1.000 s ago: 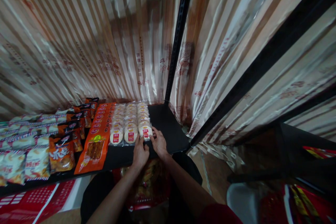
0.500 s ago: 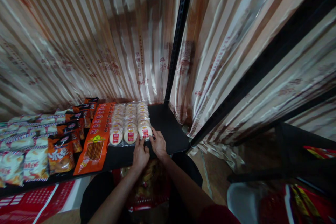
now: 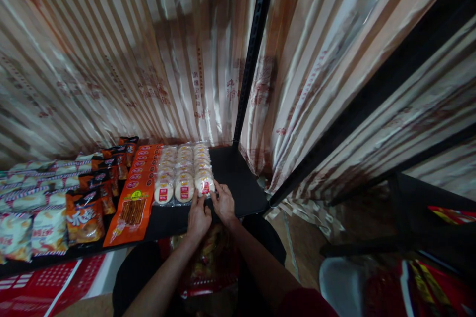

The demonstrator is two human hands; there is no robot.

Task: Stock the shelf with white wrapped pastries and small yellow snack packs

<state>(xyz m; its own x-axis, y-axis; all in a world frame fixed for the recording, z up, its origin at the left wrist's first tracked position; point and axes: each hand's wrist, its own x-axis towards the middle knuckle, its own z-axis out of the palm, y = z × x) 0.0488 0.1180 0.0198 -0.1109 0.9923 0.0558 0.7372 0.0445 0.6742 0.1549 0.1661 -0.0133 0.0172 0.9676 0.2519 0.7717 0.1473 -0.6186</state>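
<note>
Both of my hands are at the front of the right-hand row of wrapped round white crackers. My left hand [image 3: 200, 215] has its fingertips on the lower left edge of the front cracker pack [image 3: 204, 184], which carries a red label. From the right, my right hand [image 3: 224, 203] pinches the same pack. It lies in line with two more labelled packs, the middle one [image 3: 185, 189] and the left one [image 3: 163, 192]. More such packs stretch back behind them on the black shelf [image 3: 238, 183]. My fingers hide the pack's lower edge.
Left of the crackers lies a flat orange snack packet [image 3: 132, 208]. Beyond it are rows of orange bags [image 3: 85, 218] and white bags [image 3: 49, 232]. A black upright post [image 3: 253, 54] stands at the shelf corner before a striped curtain [image 3: 178, 59]. A red bag [image 3: 208, 277] is between my legs.
Little differs: the view has shifted slightly, and both hands stay at the same front cracker pack.
</note>
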